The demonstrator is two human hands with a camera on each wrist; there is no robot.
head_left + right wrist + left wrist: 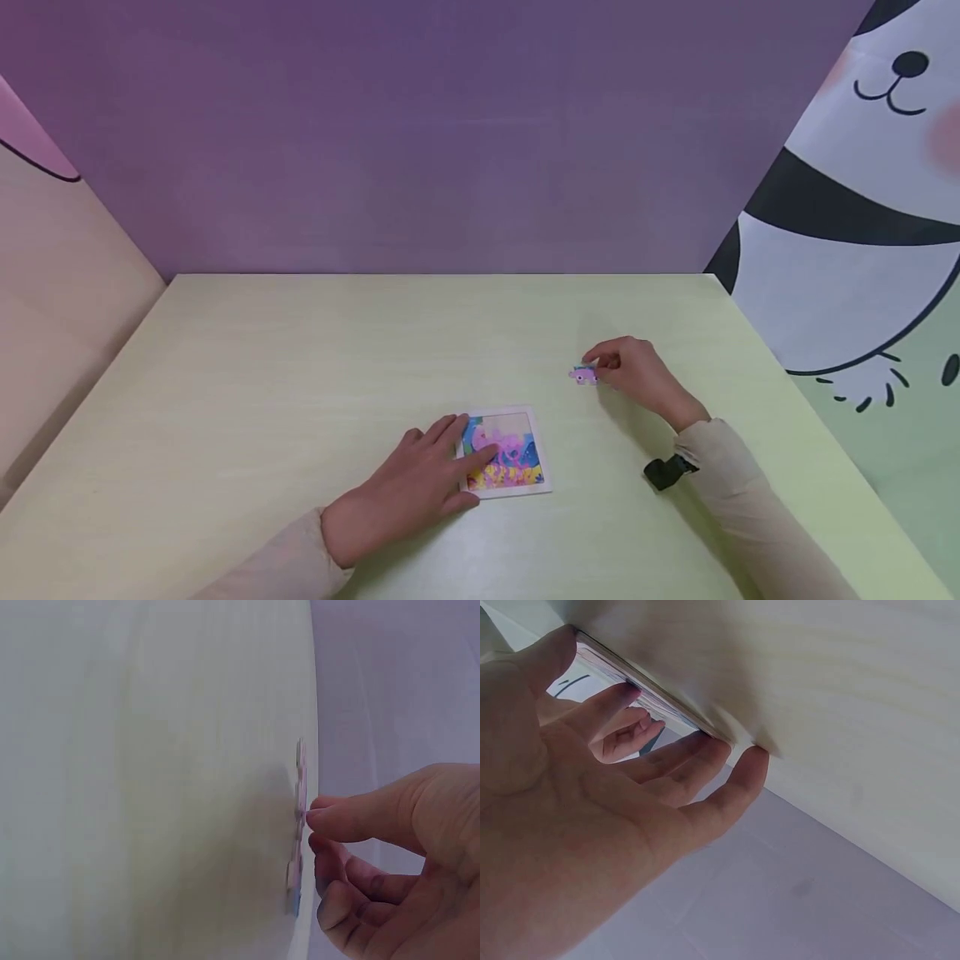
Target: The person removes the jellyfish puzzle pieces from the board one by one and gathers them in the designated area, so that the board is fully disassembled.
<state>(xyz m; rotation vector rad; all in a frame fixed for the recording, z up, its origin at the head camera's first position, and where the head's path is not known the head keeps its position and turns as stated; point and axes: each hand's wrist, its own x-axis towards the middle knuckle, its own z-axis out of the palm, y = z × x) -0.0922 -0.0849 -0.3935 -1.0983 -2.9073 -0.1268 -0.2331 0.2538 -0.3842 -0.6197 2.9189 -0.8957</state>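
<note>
A small square jigsaw puzzle in a white frame lies on the table, its picture pink, blue and yellow. Its upper part shows a pale bare area. My left hand rests over the puzzle's left edge, fingers spread, with the index finger on the picture. Farther back to the right, my right hand holds its thumb and index finger at a pink puzzle piece. In the right wrist view that piece appears edge-on, the thumb tip against it; the other fingers curl loosely.
The pale wooden table meets a purple wall at the back. A panel with a cartoon animal stands along the right. A black strap device hangs at the right sleeve cuff.
</note>
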